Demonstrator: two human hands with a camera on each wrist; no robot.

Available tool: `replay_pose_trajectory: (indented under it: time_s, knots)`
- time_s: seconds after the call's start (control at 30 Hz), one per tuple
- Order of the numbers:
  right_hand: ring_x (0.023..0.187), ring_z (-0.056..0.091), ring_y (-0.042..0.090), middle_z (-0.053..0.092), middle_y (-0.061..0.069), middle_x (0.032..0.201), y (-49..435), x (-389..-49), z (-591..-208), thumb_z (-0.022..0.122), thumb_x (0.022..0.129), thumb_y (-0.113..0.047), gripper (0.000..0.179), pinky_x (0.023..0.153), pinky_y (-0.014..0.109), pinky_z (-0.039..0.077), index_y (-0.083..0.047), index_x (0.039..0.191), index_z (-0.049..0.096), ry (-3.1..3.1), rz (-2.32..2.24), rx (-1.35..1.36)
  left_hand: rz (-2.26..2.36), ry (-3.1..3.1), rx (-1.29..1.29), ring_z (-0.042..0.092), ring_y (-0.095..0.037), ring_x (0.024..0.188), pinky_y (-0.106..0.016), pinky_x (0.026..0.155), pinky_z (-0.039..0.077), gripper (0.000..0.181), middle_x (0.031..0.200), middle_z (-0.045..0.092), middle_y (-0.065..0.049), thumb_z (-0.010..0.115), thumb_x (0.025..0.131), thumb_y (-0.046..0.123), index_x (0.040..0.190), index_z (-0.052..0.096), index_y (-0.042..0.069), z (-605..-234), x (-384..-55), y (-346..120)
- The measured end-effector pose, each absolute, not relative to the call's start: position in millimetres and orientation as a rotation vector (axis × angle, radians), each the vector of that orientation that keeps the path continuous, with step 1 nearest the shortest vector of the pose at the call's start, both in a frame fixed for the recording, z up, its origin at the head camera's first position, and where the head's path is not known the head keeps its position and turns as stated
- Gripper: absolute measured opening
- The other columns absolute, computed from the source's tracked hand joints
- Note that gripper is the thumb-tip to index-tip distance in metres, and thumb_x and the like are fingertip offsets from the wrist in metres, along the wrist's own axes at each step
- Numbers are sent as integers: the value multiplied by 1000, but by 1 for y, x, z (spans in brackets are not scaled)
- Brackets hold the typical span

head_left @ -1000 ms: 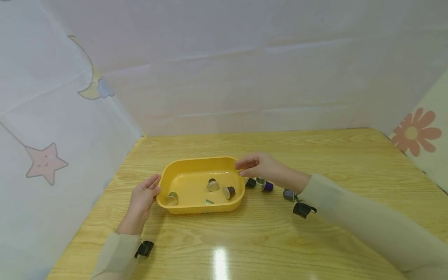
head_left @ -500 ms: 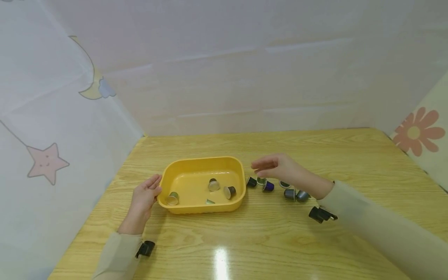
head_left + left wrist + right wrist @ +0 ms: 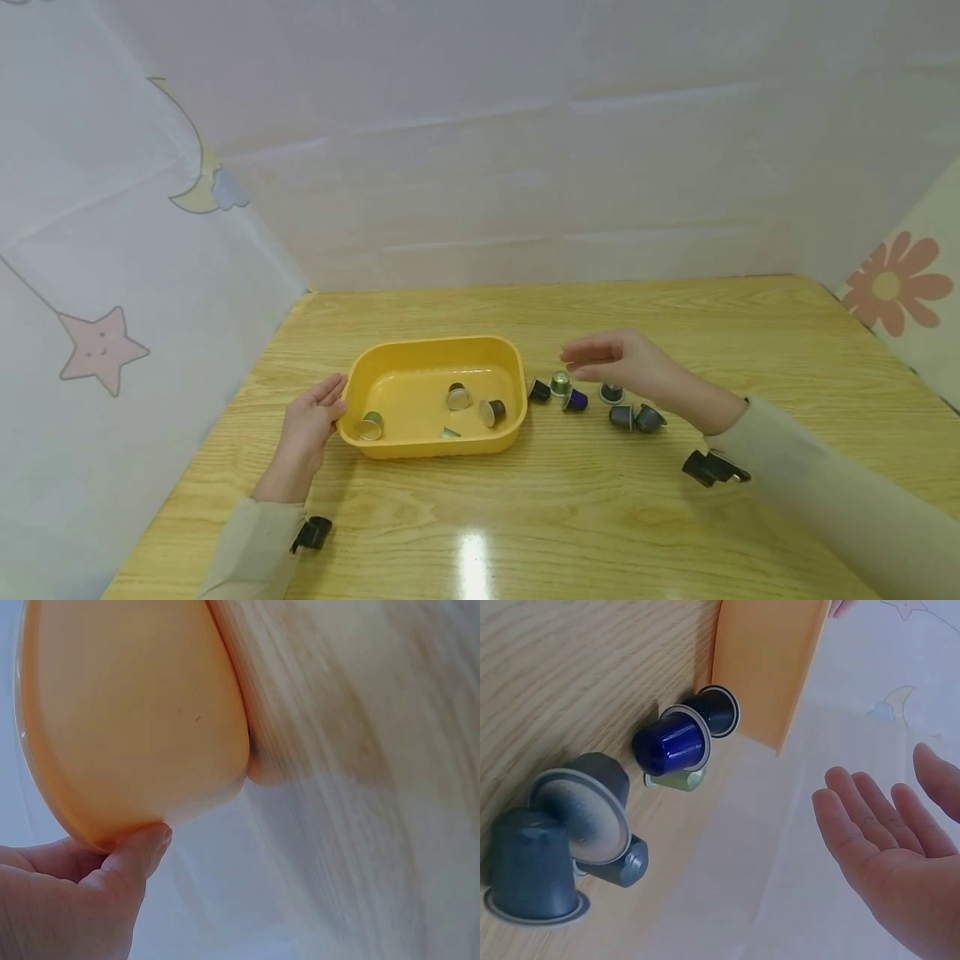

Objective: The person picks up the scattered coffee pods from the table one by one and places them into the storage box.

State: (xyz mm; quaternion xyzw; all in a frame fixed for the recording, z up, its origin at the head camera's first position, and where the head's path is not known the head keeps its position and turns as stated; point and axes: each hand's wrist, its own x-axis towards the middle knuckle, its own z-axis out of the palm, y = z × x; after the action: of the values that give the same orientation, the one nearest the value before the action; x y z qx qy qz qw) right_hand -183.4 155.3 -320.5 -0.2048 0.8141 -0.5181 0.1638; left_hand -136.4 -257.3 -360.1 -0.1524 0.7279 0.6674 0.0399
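From my end, a green piece point(image 3: 449, 432) shows only partly inside the smooth yellow tray point(image 3: 408, 407), nearer the counter point(image 3: 480, 492)'s left edge; the left hand point(image 3: 307, 421) pinches it, the right hand point(image 3: 630, 360) hangs loose near rounded capsules point(image 3: 576, 401).

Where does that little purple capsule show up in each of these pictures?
Head: the purple capsule is right of and below centre, just right of the black capsule.
Left wrist: not in it.
Right wrist: slightly above and left of centre.
Shared landmark: the yellow tray, partly visible in both wrist views.
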Motion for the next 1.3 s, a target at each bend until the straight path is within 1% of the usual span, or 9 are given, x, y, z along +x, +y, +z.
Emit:
replay_pose_trajectory:
  time_s: [0.13,0.2,0.53,0.83,0.93,1.17,1.3]
  knots:
    - [116,58,37,57,25,131,162,-180,-321,64,95,-12,45,93,34,53,9,134,52,2340,-1468,-617,2043,2235,-467,27,-28,142,-32,107,37,55,156,25,-16,38,101,-7,153,21,-2,-361,-136,-257]
    - [116,58,37,56,25,131,165,-178,-322,63,96,-11,45,92,33,53,9,134,52,2343,-1468,-625,2044,2237,-465,27,-28,142,-33,107,36,55,156,25,-16,38,101,-7,153,21,-2,-361,-136,-257]
    - [118,57,36,58,22,131,177,-169,-322,64,95,-14,46,93,39,52,6,135,53,2449,-1437,-633,2044,2232,-457,25,-28,142,-38,110,32,55,156,24,-16,38,101,-7,153,20,-3,-362,-137,-257]
    - [116,58,37,56,26,131,189,-163,-324,64,95,-10,50,91,31,53,10,138,47,2394,-1503,-621,2055,2219,-460,25,-28,143,-39,111,31,55,156,23,-17,38,101,-7,153,20,-3,-362,-137,-257]
    - [117,57,38,55,26,132,193,-160,-324,64,95,-10,53,90,30,54,10,139,45,2405,-1510,-601,2054,2218,-461,24,-28,143,-39,111,31,55,156,23,-16,38,101,-7,153,20,-2,-362,-137,-257]
    - [121,54,38,55,25,133,202,-155,-328,64,95,-12,55,92,33,53,9,141,43,2492,-1430,-603,2046,2223,-457,24,-27,143,-38,110,32,56,157,23,-15,39,101,-7,153,19,-2,-362,-135,-259]
    - [123,51,40,53,25,135,208,-152,-333,64,95,-14,57,92,32,52,10,142,41,2503,-1396,-636,2060,2208,-455,23,-27,143,-37,110,31,56,157,22,-15,39,101,-7,153,18,-2,-363,-136,-259]
